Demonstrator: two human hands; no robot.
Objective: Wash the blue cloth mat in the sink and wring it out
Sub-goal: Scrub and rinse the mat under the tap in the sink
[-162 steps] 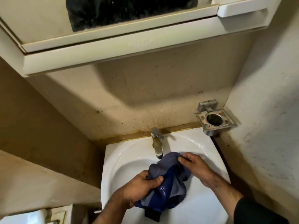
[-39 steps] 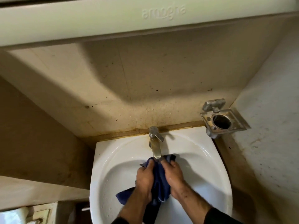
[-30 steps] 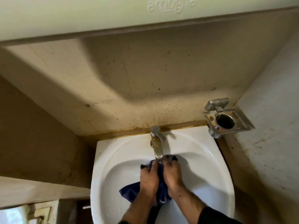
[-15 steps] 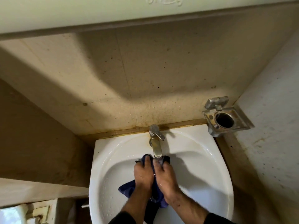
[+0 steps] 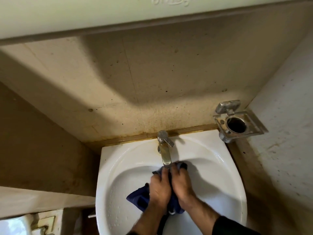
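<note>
- Your left hand (image 5: 160, 189) & right hand (image 5: 182, 184) sit side by side, both clamped on the bunched blue cloth mat (image 5: 139, 198), inside the white ceramic sink (image 5: 218, 168) just under the steel tap (image 5: 165, 152).
- Progress, my guess: washing/scrubbing underway; can't tell if water runs. Wringing not yet done.
- Count: 1 mat, 1 sink, 1 tap, 1 metal wall holder (image 5: 237, 123) far right, 2 hands.

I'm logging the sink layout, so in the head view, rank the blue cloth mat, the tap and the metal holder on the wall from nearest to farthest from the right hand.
1. Blue cloth mat: gripped by the right hand, over the basin.
2. Tap: just beyond the fingertips, at the sink's back rim.
3. Metal holder: farthest, up on the right wall by the corner.
</note>
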